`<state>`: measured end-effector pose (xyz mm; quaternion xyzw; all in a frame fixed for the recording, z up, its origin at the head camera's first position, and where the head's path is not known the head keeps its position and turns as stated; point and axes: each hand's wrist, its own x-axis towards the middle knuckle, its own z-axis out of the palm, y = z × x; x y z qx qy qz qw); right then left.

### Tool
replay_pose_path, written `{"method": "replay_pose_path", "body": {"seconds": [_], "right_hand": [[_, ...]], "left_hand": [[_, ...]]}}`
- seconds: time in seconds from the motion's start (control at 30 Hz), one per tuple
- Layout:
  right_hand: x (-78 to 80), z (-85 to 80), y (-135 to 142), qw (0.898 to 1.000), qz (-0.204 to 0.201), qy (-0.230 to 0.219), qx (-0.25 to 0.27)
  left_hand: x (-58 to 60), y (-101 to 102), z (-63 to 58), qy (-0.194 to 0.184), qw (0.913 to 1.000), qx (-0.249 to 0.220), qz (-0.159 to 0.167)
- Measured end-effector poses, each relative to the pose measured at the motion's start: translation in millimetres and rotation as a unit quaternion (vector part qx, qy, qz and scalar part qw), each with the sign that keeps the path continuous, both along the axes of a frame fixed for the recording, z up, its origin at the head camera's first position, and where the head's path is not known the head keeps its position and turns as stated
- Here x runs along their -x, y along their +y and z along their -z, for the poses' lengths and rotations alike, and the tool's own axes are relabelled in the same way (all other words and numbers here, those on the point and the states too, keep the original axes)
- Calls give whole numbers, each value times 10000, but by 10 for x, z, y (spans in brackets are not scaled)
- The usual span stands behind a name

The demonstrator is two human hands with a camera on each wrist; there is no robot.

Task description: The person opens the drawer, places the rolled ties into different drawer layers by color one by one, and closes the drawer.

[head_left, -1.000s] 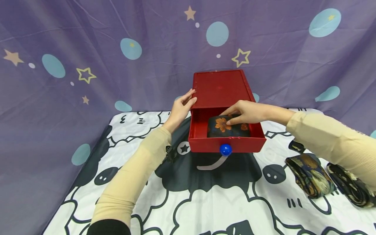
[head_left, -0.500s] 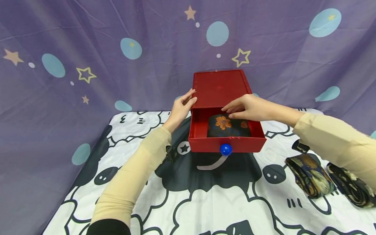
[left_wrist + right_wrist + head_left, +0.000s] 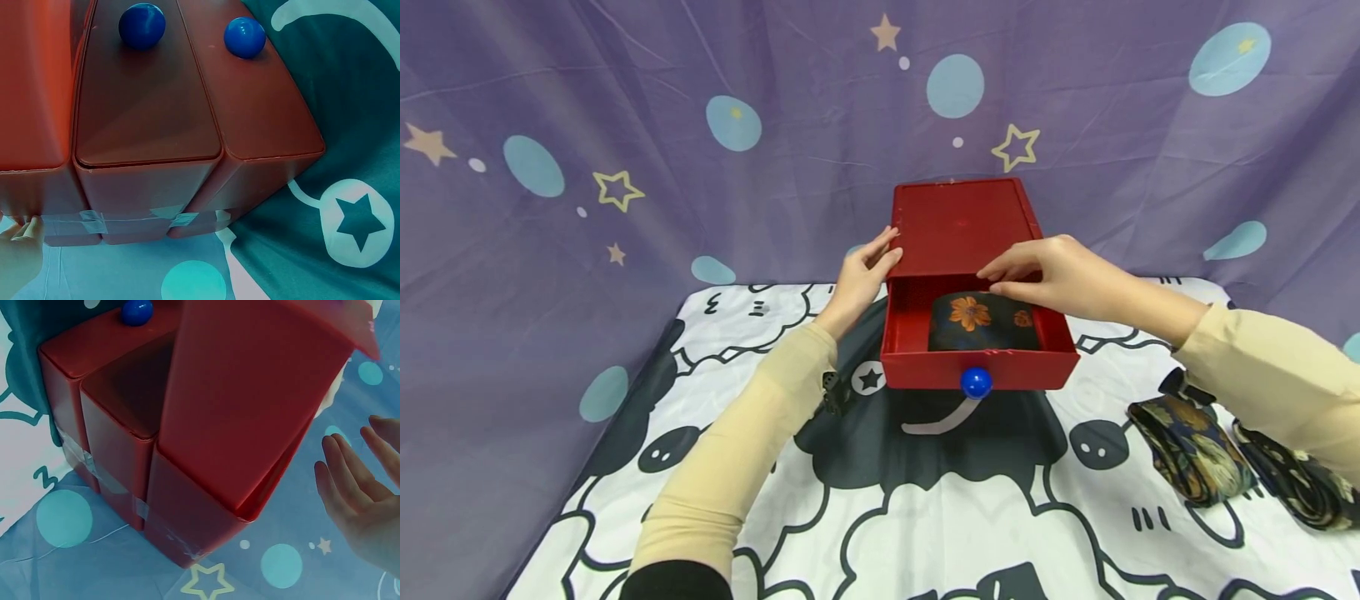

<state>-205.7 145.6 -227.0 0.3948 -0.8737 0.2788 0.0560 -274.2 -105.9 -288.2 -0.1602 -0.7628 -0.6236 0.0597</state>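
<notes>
A red drawer unit (image 3: 962,225) stands at the back of the table, its top drawer (image 3: 917,369) pulled out. Inside that drawer lies a folded dark cloth with orange flowers (image 3: 988,327). My left hand (image 3: 859,283) rests against the unit's left upper edge, fingers extended; the left wrist view shows only part of this hand (image 3: 22,259) beside the red casing. Above the back right of the drawer is my right hand (image 3: 1052,271), fingers loosely bent and holding nothing. In the right wrist view the same hand (image 3: 362,500) is apart from the pulled-out drawer (image 3: 250,394).
Two folded patterned cloths, one with blue and gold flowers (image 3: 1195,454) and one black (image 3: 1296,479), lie on the right of the sheep-print sheet (image 3: 955,517). Below the pulled-out drawer are two closed drawers, including a middle one (image 3: 147,106). A purple curtain (image 3: 820,50) hangs behind.
My right hand has lifted off the floral cloth in the drawer and moved up and to the right. The left hand has stayed put.
</notes>
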Motion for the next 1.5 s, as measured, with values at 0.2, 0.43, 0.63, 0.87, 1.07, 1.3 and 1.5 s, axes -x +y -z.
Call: {"method": "replay_pose_path", "body": {"seconds": [0.2,0.43,0.63,0.87,1.07,1.3,1.5], "right_hand": [[-97,9,-10,9982,0,589,83],[-225,56,-14,9922,-226,1123,499],[-335,106,-39,9837,-322,1647,651],[-480,165,-59,9752,-211,2133,555],[-572,226,-80,9636,-168,2606,565],[-671,307,-110,9476,-207,3066,871],[-741,394,-118,9479,-114,3066,856]], "left_hand": [[-73,17,-66,16,10000,54,-26],[-87,22,-74,8,10000,-1,-2],[49,-10,62,0,10000,-9,-35],[77,-12,102,116,9999,68,-102],[62,-12,80,85,9999,-6,-64],[-84,17,-71,-40,10000,-58,-36],[13,-2,17,-27,10000,-7,-54]]}}
